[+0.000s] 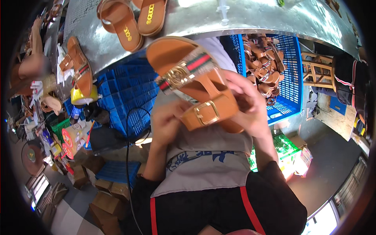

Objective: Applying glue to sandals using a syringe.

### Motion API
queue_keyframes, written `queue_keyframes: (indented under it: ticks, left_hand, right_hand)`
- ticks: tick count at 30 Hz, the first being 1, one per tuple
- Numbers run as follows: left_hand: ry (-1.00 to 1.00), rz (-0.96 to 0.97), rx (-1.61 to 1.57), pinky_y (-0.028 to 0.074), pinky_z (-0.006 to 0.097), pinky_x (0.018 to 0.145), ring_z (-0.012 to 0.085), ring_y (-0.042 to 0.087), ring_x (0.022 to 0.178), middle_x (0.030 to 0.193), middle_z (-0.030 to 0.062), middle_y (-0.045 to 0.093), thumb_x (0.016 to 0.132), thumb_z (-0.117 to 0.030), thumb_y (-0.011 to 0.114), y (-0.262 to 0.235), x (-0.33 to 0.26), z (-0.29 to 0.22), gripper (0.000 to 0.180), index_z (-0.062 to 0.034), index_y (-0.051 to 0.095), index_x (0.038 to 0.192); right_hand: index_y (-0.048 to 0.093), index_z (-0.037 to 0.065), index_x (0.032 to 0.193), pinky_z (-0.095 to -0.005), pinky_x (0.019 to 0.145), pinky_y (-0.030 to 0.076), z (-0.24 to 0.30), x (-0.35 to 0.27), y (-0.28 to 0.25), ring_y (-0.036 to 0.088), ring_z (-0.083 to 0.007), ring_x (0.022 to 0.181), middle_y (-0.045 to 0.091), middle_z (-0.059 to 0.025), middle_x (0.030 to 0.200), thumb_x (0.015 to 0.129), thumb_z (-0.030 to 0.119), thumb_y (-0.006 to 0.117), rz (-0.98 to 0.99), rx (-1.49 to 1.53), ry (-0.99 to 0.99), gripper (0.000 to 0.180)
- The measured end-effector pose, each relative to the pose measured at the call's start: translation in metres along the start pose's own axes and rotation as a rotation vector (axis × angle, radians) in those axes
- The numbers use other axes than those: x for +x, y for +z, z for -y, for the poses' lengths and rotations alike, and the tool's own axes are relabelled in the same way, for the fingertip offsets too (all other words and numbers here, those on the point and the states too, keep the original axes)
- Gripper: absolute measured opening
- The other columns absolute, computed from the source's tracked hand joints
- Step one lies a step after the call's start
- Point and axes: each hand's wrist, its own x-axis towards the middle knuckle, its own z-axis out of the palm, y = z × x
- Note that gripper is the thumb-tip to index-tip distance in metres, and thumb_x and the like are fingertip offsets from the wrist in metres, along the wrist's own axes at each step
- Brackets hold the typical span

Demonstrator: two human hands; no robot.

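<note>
Black cloth clothing (274, 196) with two narrow red straps (251, 207) lies nearest the camera, below the grip. Between it and the hands spreads a light grey cloth apron (207, 176) printed in blue with lettering (221, 155), partly folded and not clearly legible.

Above the apron, the tan sandal with a gold buckle (231, 103) is held up tilted between the hands. Its right hand (252, 105) is clamped on the side, thumb at the buckled strap and fingers wrapping round the edge. The left hand (166, 117) has curled fingers touching the other end of that strap; whether they pinch it I cannot tell, since the sandal hides the tips. Its upper strap, woven and striped green and red, carries a gold metal emblem (179, 76).

Beyond the grip, on a shiny metal table (203, 19), two tan open sandals (133, 43) show yellow stamped lettering (128, 34) on their insoles. Left of the grip, another tan sandal (83, 80) rests at the table's edge; farther left, round red labels (67, 138) are too small to read. Right of the grip, a blue plastic crate (300, 78) holds heaped brown sandals (264, 64).
</note>
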Motion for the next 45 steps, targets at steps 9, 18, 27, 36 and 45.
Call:
queue_keyframes:
  ticks: [9, 18, 27, 36, 45]
  left_hand:
    - [0.068, -0.271, -0.188, 0.049, 0.037, 0.098, 0.0237, 0.060, 0.113, 0.126, 0.0180, 0.054, 0.085, -0.018, 0.067, 0.024, 0.053, -0.050, 0.063, -0.0022, 0.038, 0.139]
    - [-0.118, -0.227, 0.024, 0.050, 0.030, 0.091, 0.0182, 0.063, 0.100, 0.113, 0.0140, 0.062, 0.077, 0.000, 0.069, 0.021, 0.040, -0.072, 0.052, 0.0002, 0.052, 0.125]
    - [-0.104, -0.235, 0.003, 0.053, 0.027, 0.082, 0.0150, 0.066, 0.093, 0.101, 0.0093, 0.066, 0.078, -0.006, 0.077, 0.025, 0.034, -0.068, 0.043, -0.0004, 0.053, 0.113]
    - [-0.064, -0.200, 0.051, 0.051, 0.028, 0.082, 0.0140, 0.064, 0.092, 0.100, 0.0079, 0.065, 0.078, -0.007, 0.076, 0.030, 0.040, -0.069, 0.041, -0.0004, 0.053, 0.112]
    - [-0.118, -0.197, 0.028, 0.050, 0.028, 0.084, 0.0136, 0.062, 0.095, 0.102, 0.0081, 0.064, 0.081, -0.007, 0.073, 0.031, 0.045, -0.069, 0.039, -0.0010, 0.053, 0.114]
  right_hand:
    - [0.042, -0.005, 0.145, -0.0377, 0.106, 0.045, -0.020, -0.065, 0.005, 0.059, -0.0252, 0.125, 0.056, -0.0187, 0.140, 0.080, -0.013, 0.072, 0.020, -0.240, -0.052, 0.072]
    - [0.014, -0.002, 0.157, -0.0394, 0.120, 0.020, -0.013, -0.069, 0.010, 0.023, -0.0276, 0.151, 0.023, -0.0191, 0.162, 0.075, -0.010, 0.061, 0.196, 0.196, 0.227, 0.095]
    - [0.031, -0.006, 0.149, -0.0392, 0.113, 0.030, -0.018, -0.061, 0.011, 0.043, -0.0283, 0.136, 0.042, -0.0214, 0.148, 0.091, 0.043, 0.058, 0.125, 0.221, 0.223, 0.080]
    - [0.060, -0.004, 0.123, -0.0227, 0.077, 0.044, -0.001, -0.025, 0.021, 0.054, -0.0071, 0.088, 0.064, -0.0033, 0.097, 0.104, 0.028, 0.053, 0.056, -0.098, 0.231, 0.038]
    - [0.063, -0.004, 0.123, -0.0231, 0.078, 0.048, -0.010, -0.019, 0.020, 0.059, -0.0057, 0.088, 0.070, -0.0047, 0.097, 0.103, 0.015, 0.056, -0.018, -0.221, 0.193, 0.028]
